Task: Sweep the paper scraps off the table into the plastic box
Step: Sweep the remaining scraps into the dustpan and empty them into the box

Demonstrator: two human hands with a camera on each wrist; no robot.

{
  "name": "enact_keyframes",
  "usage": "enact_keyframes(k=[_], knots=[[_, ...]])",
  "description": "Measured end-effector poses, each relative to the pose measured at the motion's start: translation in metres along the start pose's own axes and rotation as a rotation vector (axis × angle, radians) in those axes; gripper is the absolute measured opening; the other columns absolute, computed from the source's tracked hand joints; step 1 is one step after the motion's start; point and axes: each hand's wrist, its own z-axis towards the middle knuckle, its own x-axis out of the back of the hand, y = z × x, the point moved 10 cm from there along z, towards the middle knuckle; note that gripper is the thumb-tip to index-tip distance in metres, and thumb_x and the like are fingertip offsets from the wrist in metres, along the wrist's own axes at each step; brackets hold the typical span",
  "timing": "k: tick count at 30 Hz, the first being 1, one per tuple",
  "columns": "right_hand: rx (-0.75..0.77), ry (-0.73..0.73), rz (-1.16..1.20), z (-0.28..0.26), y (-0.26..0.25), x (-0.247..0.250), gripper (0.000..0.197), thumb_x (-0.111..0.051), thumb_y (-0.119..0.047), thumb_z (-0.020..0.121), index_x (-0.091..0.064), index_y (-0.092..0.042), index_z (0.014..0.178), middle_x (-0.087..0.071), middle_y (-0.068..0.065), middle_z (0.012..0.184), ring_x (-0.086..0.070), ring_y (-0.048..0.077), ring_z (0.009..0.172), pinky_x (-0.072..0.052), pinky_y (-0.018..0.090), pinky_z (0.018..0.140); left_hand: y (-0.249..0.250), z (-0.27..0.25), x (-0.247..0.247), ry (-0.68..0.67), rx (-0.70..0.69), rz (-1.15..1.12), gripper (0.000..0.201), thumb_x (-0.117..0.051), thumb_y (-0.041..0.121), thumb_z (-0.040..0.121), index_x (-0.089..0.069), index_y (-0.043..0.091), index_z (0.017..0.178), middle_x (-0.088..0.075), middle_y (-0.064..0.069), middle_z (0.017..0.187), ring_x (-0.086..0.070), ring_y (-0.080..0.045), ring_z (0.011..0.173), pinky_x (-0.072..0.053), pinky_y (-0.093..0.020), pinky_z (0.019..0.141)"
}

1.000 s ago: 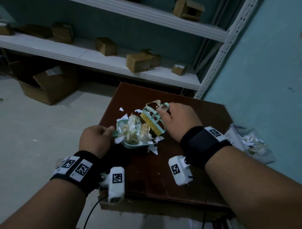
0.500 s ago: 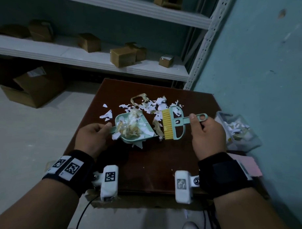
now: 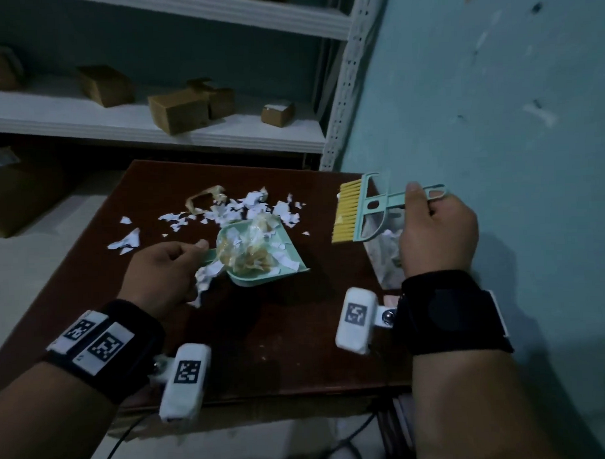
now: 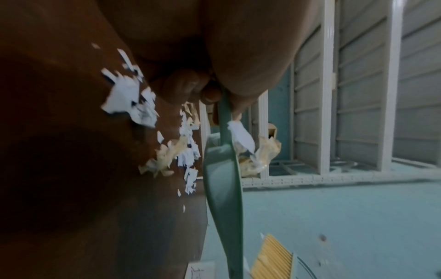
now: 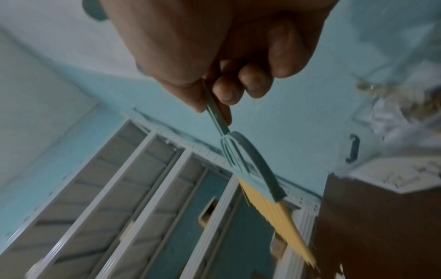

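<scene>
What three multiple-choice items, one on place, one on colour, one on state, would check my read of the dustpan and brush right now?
1. Where is the brush?
A. Lying flat in the dustpan
B. Held up over the table's right edge
C. On the shelf

2. What colour are its bristles?
A. Yellow
B. Black
C. Red

3. What state is the dustpan in?
A. Empty
B. Upside down
C. Loaded with paper scraps

Key: 1 B, the right hand grips the brush handle, with the brush raised in front of the plastic box. 2 A, the yellow bristles show in the head and right wrist views. 3 C, the left hand holds the dustpan, piled with white and tan scraps, while loose scraps lie on the table.
</scene>
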Motion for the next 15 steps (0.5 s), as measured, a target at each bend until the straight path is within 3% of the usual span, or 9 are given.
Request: enact_keyframes(k=[3,6,8,10,13,15], knots=[[-0.030,0.061,-0.056,0.016,0.017,0.026,0.041,-0.052,-0.035,0.106,-0.053,-0.014,0.071,-0.043,-0.010,0.057,-0.036,0.000,0.046,-0.033,0.013,0.049,0.030,0.004,-0.033,-0.025,-0.074,0.058,0.041,-0.071,0.040,0.096,-0.075,0.003,0.080,-0.060,-0.019,0.066,-0.053,-0.024,0.054,-0.046,-0.034,0.052],[-0.046,0.078,-0.147,0.025,0.031,0.041,0.041,-0.048,-0.040,0.107,-0.060,-0.012,0.080,-0.055,-0.002,0.067,-0.037,0.007,0.050,-0.031,0.019,0.048,0.060,0.013,-0.068,-0.043,-0.131,0.091,0.036,-0.073,0.045,0.093,-0.078,0.015,0.074,-0.063,-0.009,0.059,-0.053,-0.022,0.050,-0.047,-0.038,0.055],[-0.097,0.072,-0.203,0.030,0.042,0.051,0.046,-0.043,-0.047,0.107,-0.065,-0.011,0.088,-0.061,0.002,0.075,-0.039,0.014,0.054,-0.027,0.030,0.051,0.080,0.019,-0.092,-0.051,-0.172,0.126,0.033,-0.073,0.046,0.092,-0.078,0.023,0.069,-0.062,0.000,0.052,-0.054,-0.020,0.047,-0.049,-0.036,0.056],[-0.148,0.064,-0.259,0.033,0.054,0.057,0.048,-0.039,-0.051,0.106,-0.063,-0.013,0.089,-0.052,-0.004,0.069,-0.037,0.009,0.052,-0.024,0.028,0.048,0.101,0.021,-0.118,-0.063,-0.209,0.195,0.037,-0.073,0.047,0.093,-0.079,0.018,0.071,-0.060,-0.001,0.050,-0.053,-0.017,0.043,-0.046,-0.030,0.052],[-0.147,0.070,-0.291,0.038,0.068,0.062,0.053,-0.037,-0.053,0.106,-0.064,-0.011,0.088,-0.055,0.000,0.073,-0.043,0.020,0.056,-0.027,0.030,0.052,0.132,0.023,-0.162,-0.124,-0.274,0.324,0.034,-0.070,0.044,0.096,-0.081,0.015,0.080,-0.063,0.001,0.053,-0.053,-0.013,0.044,-0.042,-0.022,0.047],[-0.159,0.060,-0.293,0.042,0.076,0.061,0.051,-0.037,-0.053,0.106,-0.062,-0.013,0.085,-0.052,0.000,0.074,-0.044,0.024,0.061,-0.027,0.031,0.055,0.153,0.024,-0.191,-0.169,-0.333,0.447,0.033,-0.068,0.041,0.098,-0.079,0.015,0.081,-0.069,-0.003,0.063,-0.057,-0.013,0.050,-0.042,-0.023,0.049]])
